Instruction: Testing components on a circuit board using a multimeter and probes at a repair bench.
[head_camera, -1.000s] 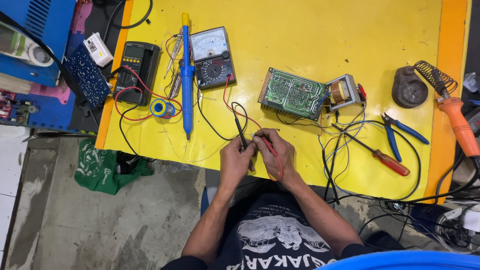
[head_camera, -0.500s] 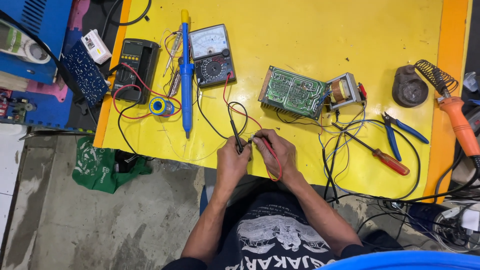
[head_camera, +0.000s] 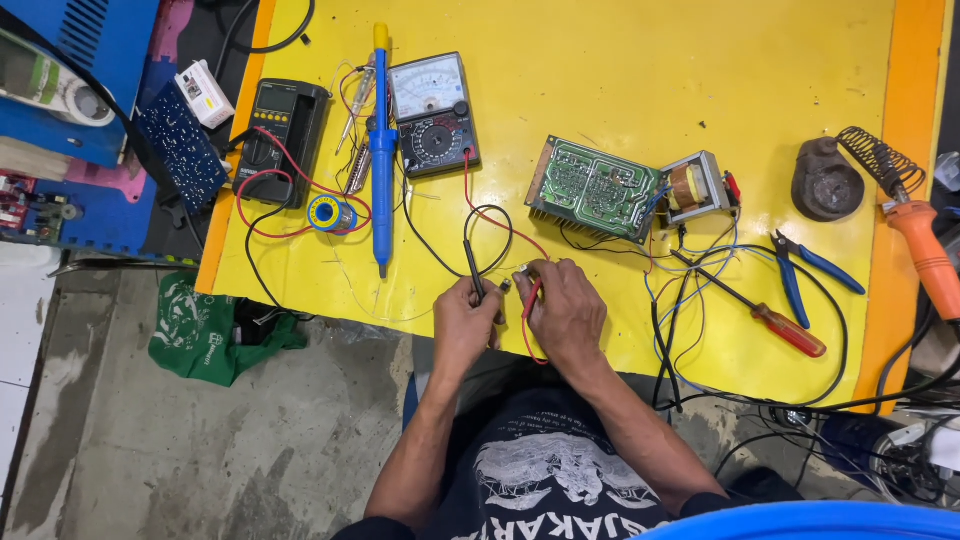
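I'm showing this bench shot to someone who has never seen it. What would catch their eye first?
The bright yellow table fills the view. At its near edge, the left hand holds a black probe and the right hand a red probe, tips close together; their leads run up to the analog multimeter. Right of centre lies a green circuit board, and a blue soldering tool lies left of the meter.

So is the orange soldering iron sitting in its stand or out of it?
In: the orange soldering iron has its tip tucked into the coiled wire holder on the round dark base, away from both hands.
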